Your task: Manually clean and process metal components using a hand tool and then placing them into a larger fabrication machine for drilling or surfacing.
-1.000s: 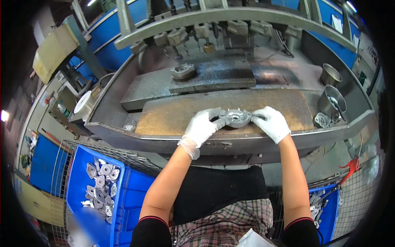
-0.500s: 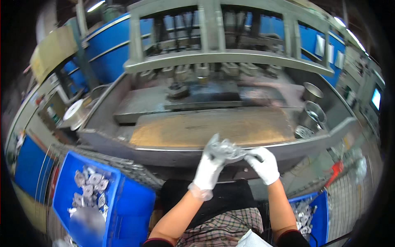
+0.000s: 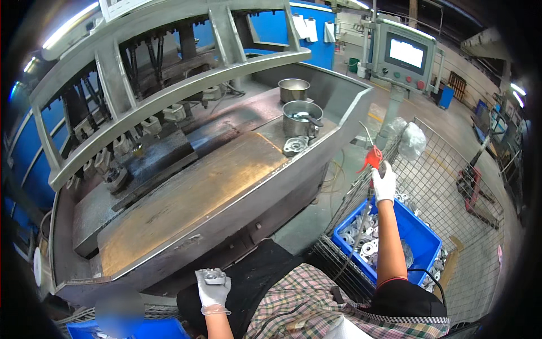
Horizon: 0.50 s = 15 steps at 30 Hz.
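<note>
My left hand (image 3: 213,289), in a white glove, is closed around a grey cast metal part (image 3: 214,277) held close to my body, below the front edge of the steel work tray (image 3: 226,220). My right hand (image 3: 384,182), also gloved, is stretched out to the right and touches a red air blow gun (image 3: 372,158) that hangs at the top rim of a wire mesh cage (image 3: 451,192). I cannot tell how firmly its fingers hold the gun. Below that hand a blue bin (image 3: 420,237) holds several grey metal parts.
Two metal pots (image 3: 301,113) and a loose metal part (image 3: 295,146) stand at the tray's right end. Fixtures hang under a grey frame (image 3: 169,96) behind the worn plate (image 3: 192,198). A control panel with a screen (image 3: 405,53) stands at the right.
My view has swung to the right. Both hands left the tray: the left drew the metal part back toward my body, the right let go and reached out to the red blow gun.
</note>
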Each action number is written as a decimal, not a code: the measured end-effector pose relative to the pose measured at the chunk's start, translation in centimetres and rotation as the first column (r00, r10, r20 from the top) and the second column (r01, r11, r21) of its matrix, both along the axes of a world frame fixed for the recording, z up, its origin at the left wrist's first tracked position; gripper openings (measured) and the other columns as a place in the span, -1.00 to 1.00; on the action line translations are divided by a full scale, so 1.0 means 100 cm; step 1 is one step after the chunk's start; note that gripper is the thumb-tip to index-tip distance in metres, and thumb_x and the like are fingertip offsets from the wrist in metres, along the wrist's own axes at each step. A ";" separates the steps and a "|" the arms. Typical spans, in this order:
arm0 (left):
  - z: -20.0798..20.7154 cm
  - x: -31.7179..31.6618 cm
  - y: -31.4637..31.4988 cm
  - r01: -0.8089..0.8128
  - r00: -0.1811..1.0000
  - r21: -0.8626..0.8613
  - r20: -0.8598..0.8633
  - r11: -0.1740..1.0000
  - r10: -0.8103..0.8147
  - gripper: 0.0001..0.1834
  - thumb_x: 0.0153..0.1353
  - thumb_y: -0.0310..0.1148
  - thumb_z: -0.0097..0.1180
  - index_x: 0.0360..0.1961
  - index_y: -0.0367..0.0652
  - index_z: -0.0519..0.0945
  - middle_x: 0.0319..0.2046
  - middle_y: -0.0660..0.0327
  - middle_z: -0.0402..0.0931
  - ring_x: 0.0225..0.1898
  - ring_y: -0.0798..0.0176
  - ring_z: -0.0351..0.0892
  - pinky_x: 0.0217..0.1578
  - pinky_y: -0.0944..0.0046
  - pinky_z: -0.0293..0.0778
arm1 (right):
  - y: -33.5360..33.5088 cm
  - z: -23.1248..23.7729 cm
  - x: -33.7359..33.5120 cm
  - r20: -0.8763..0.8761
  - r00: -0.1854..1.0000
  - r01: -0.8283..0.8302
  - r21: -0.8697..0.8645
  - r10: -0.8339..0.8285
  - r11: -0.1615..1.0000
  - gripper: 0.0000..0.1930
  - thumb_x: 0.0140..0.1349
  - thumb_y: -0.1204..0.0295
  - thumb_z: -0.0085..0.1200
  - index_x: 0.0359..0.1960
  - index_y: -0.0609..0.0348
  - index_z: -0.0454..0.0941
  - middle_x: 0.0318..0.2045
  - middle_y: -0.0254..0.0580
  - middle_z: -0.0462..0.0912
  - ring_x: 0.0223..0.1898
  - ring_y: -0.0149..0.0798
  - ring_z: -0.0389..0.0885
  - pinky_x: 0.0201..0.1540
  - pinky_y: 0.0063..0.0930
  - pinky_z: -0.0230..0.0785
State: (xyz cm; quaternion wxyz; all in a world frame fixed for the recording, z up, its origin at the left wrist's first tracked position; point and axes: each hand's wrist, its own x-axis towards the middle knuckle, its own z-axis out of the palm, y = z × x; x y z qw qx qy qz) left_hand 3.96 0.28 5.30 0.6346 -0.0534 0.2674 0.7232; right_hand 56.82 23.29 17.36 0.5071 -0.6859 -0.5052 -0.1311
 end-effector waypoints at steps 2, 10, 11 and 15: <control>-0.019 -0.007 0.002 -0.013 1.000 0.035 -0.003 0.999 0.013 -0.67 0.29 0.11 0.00 -0.42 0.16 0.52 -0.42 0.40 0.53 -0.30 0.15 0.50 -0.16 0.05 0.45 | -0.001 -0.013 0.010 -0.575 0.769 -0.401 -0.095 0.279 0.911 -0.49 0.23 0.28 0.15 0.17 0.25 0.41 -0.29 -0.28 0.57 -0.33 -0.43 0.47 -0.20 -0.53 0.36; -0.079 -0.029 -0.003 -0.058 0.987 -0.100 0.141 0.993 0.072 -0.66 0.24 0.08 0.11 -0.54 0.15 0.47 -0.58 0.41 0.43 -0.37 0.23 0.43 -0.13 0.05 0.35 | 0.006 -0.003 0.018 -0.721 0.592 -0.575 -0.065 0.360 0.815 -0.63 0.19 0.42 0.13 0.02 0.30 0.50 -0.32 -0.29 0.59 -0.30 -0.46 0.48 -0.19 -0.55 0.34; -0.083 -0.028 -0.002 -0.060 0.985 -0.102 0.154 0.993 0.075 -0.66 0.24 0.08 0.11 -0.54 0.15 0.47 -0.58 0.41 0.43 -0.37 0.23 0.43 -0.13 0.05 0.35 | 0.001 0.003 0.014 -0.692 0.630 -0.529 -0.050 0.353 0.847 -0.72 0.17 0.44 0.11 -0.09 0.26 0.53 -0.31 -0.27 0.60 -0.31 -0.45 0.49 -0.20 -0.54 0.33; -0.073 -0.022 0.005 -0.169 0.969 -0.254 0.132 0.952 0.207 -0.74 0.17 -0.08 0.27 -0.46 0.05 0.49 -0.52 0.38 0.44 -0.38 0.25 0.42 -0.19 0.13 0.41 | -0.004 0.012 -0.021 -0.222 0.875 -0.382 0.232 0.431 0.894 -0.79 0.19 0.41 0.10 -0.15 0.14 0.52 -0.60 -0.45 0.44 -0.61 -0.54 0.36 -0.54 -0.59 0.21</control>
